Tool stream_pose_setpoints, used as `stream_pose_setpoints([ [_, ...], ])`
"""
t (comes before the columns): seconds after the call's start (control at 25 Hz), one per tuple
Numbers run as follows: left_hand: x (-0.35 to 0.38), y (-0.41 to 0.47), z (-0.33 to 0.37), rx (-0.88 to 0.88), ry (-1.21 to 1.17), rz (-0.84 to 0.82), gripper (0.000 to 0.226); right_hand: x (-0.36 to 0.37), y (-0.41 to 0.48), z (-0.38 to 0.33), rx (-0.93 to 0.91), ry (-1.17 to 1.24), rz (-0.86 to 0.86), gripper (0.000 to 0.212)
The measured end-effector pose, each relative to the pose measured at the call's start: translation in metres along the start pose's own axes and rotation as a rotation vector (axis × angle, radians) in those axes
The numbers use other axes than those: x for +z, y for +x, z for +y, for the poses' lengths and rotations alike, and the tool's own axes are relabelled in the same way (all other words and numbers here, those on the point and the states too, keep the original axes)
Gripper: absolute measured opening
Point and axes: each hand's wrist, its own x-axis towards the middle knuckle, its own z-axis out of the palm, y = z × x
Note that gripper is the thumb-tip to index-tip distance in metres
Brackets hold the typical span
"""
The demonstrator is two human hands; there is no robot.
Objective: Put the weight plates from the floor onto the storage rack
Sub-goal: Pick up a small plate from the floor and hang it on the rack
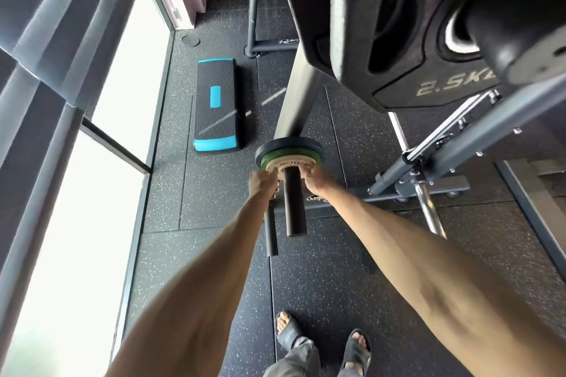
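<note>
A small tan weight plate sits on a black peg of the storage rack, low in the middle of the head view. Behind it on the same peg are a green plate and a larger dark plate. My left hand grips the tan plate's left edge and my right hand grips its right edge. A second, thinner peg sticks out below the first one, bare. Large black plates hang on an upper peg, one marked 2.5 kg.
A black and blue step platform lies on the speckled rubber floor at the left, beside bright windows. A grey machine frame with a chrome bar stands at the right. My sandalled feet are at the bottom.
</note>
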Motion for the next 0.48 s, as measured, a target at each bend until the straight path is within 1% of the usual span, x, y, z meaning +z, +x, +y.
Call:
stream_pose_setpoints([
  [0.08,-0.001,-0.015,0.010,0.101,0.104,0.077,0.035,-0.008,-0.012,-0.003,-0.058,-0.094,0.035,0.040],
  [0.16,0.001,-0.035,0.023,0.187,0.167,0.059,0.032,-0.018,-0.030,-0.009,-0.104,-0.198,0.041,0.034],
  [0.24,0.002,-0.057,0.037,0.269,0.205,0.062,0.026,-0.028,-0.048,-0.016,-0.159,-0.294,0.066,0.037],
  [0.32,-0.005,-0.091,0.053,0.342,0.189,0.119,0.022,-0.042,-0.075,-0.031,-0.234,-0.358,0.082,0.037],
  [0.4,-0.018,-0.122,0.068,0.405,0.146,0.194,0.015,-0.053,-0.102,-0.051,-0.323,-0.363,0.085,0.030],
  [0.48,-0.035,-0.157,0.080,0.473,0.082,0.259,0.012,-0.063,-0.138,-0.071,-0.433,-0.399,0.098,0.033],
])
